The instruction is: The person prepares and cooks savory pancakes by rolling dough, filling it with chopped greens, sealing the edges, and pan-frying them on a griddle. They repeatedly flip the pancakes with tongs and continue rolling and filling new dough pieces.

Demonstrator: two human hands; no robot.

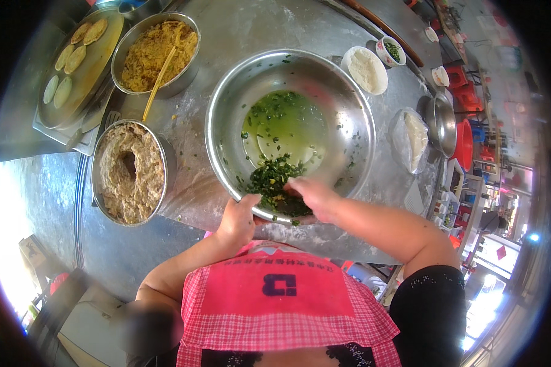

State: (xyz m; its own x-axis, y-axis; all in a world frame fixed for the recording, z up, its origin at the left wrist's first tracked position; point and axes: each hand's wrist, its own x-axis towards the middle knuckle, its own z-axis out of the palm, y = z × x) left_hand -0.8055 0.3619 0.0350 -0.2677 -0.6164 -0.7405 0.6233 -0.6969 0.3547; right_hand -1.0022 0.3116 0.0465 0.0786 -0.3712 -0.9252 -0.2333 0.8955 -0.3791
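A large stainless steel bowl [362, 160] stands before me, with greenish liquid [284, 124] pooled in it. Chopped greens [273, 179] are heaped against the wall of the bowl nearest to me, and loose bits cling to the sides. My left hand [238, 218] grips the near rim, its thumb over the edge. Inside the bowl, my right hand [314, 197] is at the right side of the heap, fingertips against the greens; its underside is partly hidden and the motion blurs it.
Left are a pot of minced filling [110, 183], a pot of shredded yellow food [137, 69] with chopsticks [158, 87], and a griddle [85, 73] with flat cakes. Right are a bowl of flour [365, 71], a small bowl of chopped greens [391, 50], a plastic bag [413, 140] and a metal basin [442, 124].
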